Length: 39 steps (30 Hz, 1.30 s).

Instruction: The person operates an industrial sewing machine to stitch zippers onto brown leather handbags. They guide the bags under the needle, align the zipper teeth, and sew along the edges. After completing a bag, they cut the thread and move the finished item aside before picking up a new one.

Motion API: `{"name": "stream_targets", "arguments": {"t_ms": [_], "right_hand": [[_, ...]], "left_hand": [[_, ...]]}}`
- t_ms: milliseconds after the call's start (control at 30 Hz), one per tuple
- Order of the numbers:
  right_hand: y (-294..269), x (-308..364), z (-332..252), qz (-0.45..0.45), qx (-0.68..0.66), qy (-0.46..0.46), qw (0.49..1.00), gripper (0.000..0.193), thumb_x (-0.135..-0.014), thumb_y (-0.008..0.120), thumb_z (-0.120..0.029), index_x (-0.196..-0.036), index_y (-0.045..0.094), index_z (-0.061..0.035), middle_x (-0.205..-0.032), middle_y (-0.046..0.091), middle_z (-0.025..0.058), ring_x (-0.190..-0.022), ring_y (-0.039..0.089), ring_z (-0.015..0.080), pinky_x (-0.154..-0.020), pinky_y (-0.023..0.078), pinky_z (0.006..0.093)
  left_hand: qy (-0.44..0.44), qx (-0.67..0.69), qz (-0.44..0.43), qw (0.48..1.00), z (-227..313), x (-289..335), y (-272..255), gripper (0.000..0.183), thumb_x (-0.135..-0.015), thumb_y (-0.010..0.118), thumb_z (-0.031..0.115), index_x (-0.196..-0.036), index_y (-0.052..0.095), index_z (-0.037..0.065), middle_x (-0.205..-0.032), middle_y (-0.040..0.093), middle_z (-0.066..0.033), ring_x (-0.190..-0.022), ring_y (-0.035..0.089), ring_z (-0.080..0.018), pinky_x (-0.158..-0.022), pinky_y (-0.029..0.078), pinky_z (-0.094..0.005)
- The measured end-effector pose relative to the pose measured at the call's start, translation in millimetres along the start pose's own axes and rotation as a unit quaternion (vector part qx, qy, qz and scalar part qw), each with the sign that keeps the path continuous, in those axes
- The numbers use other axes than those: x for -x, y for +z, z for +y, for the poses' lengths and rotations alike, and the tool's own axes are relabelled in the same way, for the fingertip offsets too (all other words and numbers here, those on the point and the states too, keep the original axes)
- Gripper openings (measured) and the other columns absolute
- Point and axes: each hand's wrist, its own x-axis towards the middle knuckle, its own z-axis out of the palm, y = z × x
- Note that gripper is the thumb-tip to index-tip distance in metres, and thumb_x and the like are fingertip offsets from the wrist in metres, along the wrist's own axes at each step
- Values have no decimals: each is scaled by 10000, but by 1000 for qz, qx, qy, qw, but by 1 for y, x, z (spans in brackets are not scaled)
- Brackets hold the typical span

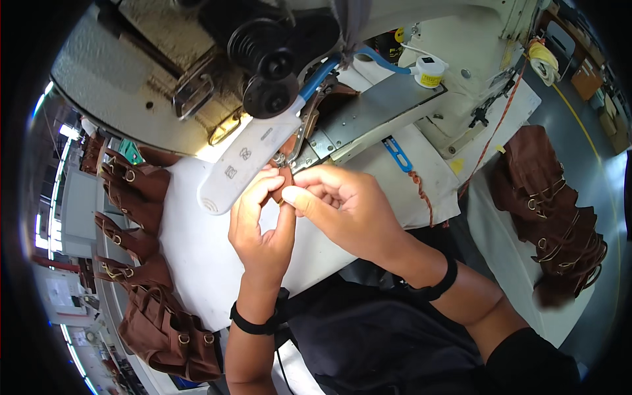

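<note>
A small brown leather piece [283,183] is pinched between my two hands, just in front of the needle area of a sewing machine [316,141]. My left hand [263,227] grips its left side and lower end with thumb and fingers. From the right, my right hand [345,204] closes thumb and fingers on the same piece, its fingers curled. The fingers cover much of the leather, so its full shape is hidden. Right above my left hand is a long white lamp-like bar [247,164] of the machine.
Brown leather bags with metal rings [164,329] line the left side. More brown leather pieces [546,210] lie piled at the right. A blue slotted tool with a braided cord [397,153] rests on the white table [197,263]. A white round container [429,71] stands on the machine bed.
</note>
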Motion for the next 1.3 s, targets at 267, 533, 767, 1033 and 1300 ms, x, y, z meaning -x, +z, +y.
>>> {"name": "stream_targets", "arguments": {"t_ms": [267,533,767,1033,1300], "right_hand": [[0,0,0,-31,-285,144,947,169,-1043,605,-109,-1050,709,25,-925,753,102,-725,658,104,-671,550,269],[1,-1,0,-14,-295,150,944,178,-1036,604,-106,-1077,707,32,-921,753,108,-707,654,102,-656,559,273],[3,-2,-4,14,-249,141,958,185,-1024,627,-121,-1048,719,38,-866,746,92,-661,642,95,-628,549,261],[7,-6,0,38,-228,132,964,173,-1008,680,-133,-960,727,27,-802,726,79,-629,631,88,-599,522,234],[14,-7,8,65,-184,97,976,188,-1009,679,-157,-985,706,28,-767,711,64,-612,613,72,-586,513,231]], "left_hand": [[12,57,-32,998,-8,2,-12,391,-847,785,-74,-1221,737,31,-1301,725,-206,-1218,711,-321,-1047,558,-402],[1,81,-17,997,-10,1,-10,367,-851,798,-68,-1200,754,37,-1245,758,-189,-1158,739,-300,-1009,569,-383],[1,73,-7,997,-15,1,-8,342,-856,796,-69,-1177,776,45,-1191,775,-160,-1109,750,-270,-997,562,-373],[-45,110,25,993,-12,0,-3,275,-867,794,-58,-1128,798,31,-1123,796,-125,-1072,752,-239,-978,563,-361],[-25,70,-18,997,-18,-6,-7,244,-915,727,-119,-1133,741,-10,-1240,695,-155,-1238,672,-287,-1028,604,-388]]}}
